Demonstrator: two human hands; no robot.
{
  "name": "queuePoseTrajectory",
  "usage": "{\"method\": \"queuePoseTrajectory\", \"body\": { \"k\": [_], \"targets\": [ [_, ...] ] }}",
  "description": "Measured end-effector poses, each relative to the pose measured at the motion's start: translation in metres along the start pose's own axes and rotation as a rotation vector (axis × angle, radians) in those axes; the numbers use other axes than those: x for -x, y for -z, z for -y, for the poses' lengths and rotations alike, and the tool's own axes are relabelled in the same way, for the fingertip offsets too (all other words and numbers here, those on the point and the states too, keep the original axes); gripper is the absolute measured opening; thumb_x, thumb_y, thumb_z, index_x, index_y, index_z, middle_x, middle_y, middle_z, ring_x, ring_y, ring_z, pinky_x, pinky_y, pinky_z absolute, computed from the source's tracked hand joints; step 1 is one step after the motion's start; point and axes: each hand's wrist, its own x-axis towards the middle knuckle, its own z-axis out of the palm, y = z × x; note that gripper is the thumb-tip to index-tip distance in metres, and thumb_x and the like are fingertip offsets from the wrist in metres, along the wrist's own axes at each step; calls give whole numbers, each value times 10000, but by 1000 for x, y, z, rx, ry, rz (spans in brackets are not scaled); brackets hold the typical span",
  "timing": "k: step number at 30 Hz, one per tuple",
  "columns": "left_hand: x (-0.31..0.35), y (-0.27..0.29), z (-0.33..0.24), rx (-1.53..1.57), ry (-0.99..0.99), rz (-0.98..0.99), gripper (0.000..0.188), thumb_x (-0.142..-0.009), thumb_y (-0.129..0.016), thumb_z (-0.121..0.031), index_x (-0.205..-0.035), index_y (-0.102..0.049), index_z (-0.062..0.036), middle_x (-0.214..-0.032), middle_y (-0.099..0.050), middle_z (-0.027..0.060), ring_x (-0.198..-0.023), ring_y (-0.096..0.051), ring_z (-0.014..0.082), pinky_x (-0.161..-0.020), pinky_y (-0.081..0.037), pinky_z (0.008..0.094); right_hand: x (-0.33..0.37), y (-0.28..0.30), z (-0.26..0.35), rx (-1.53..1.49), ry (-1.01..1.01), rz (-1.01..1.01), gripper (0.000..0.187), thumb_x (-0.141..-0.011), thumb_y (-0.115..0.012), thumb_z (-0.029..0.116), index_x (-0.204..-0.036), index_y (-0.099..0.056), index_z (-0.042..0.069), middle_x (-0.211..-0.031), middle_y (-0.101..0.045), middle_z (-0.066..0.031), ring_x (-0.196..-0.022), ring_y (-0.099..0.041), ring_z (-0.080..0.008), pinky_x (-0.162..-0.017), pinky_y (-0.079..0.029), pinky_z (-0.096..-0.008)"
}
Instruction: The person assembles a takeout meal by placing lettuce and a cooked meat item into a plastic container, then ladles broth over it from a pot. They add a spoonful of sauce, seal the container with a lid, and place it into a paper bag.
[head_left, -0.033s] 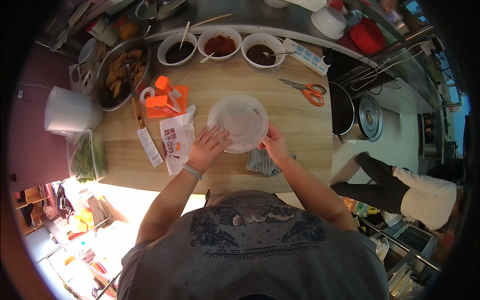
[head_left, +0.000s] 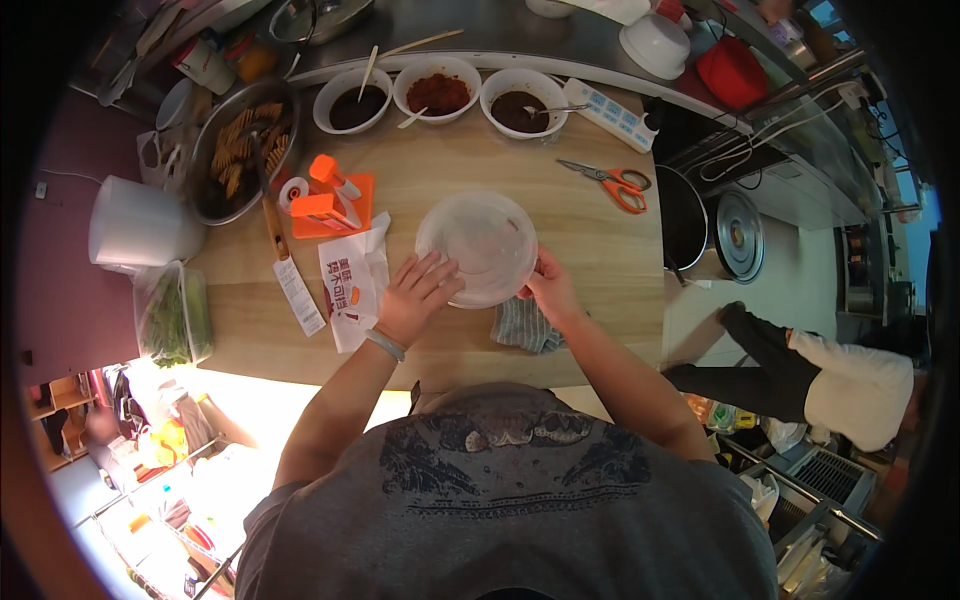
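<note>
A round, clear plastic takeaway bowl (head_left: 478,235), apparently lidded, is between my hands in the middle of the wooden table. My left hand (head_left: 415,298) lies with outstretched fingers on its near left edge. Thumb and fingers of my right hand (head_left: 552,288) pinch the bowl's right rim. Partly under that side, a folded grey striped cloth (head_left: 525,328) rests on the table. Left of my left hand is a white printed paper bag (head_left: 352,280), beside an orange tape-like dispenser (head_left: 335,205). Red-orange handled scissors (head_left: 620,185) lie to the far right.
Three white bowls of dark sauce (head_left: 352,122), red paste (head_left: 437,118) and brown sauce (head_left: 522,125) line the back. A metal basin (head_left: 205,190) of wavy-cut food stands left, near a bag of greens (head_left: 172,315). A co-worker (head_left: 850,390) is at right, past a lidded pot (head_left: 740,238).
</note>
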Motion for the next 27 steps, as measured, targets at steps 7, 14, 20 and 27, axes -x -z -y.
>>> {"method": "queuePoseTrajectory", "body": {
  "k": [7,14,20,27],
  "targets": [
    [-20,-13,-5,134,218,-101,531,-649,-617,73,-1151,-608,-103,-1269,-573,104,-1218,-513,335,-997,-450,438,-21,38,14,133,-37,134,351,-897,-539,32,-1240,-557,103,-743,-570,28,-603,-504,-64,-541,-425,-223],
    [-42,-31,8,223,254,-138,505,-653,-580,114,-1118,-613,-82,-1204,-564,110,-1173,-511,360,-953,-457,417,-61,72,31,242,-127,174,540,-880,-497,-19,-1402,-442,108,-740,-568,-9,-589,-519,-93,-534,-442,-248],
    [-66,-54,-3,127,303,-192,433,-646,-631,29,-1052,-616,-121,-1051,-537,72,-1002,-521,309,-853,-459,418,-48,40,37,-70,-176,-101,585,-907,-530,32,-1436,-297,122,-887,-610,-61,-625,-576,-125,-584,-521,-289],
    [-85,-60,-3,145,327,-231,408,-674,-670,-63,-1066,-579,-128,-1159,-515,81,-1118,-494,326,-929,-394,452,-35,4,15,-194,-129,-223,547,-871,-609,81,-1348,-343,124,-967,-619,-92,-707,-634,-166,-602,-551,-331]
  ]
}}
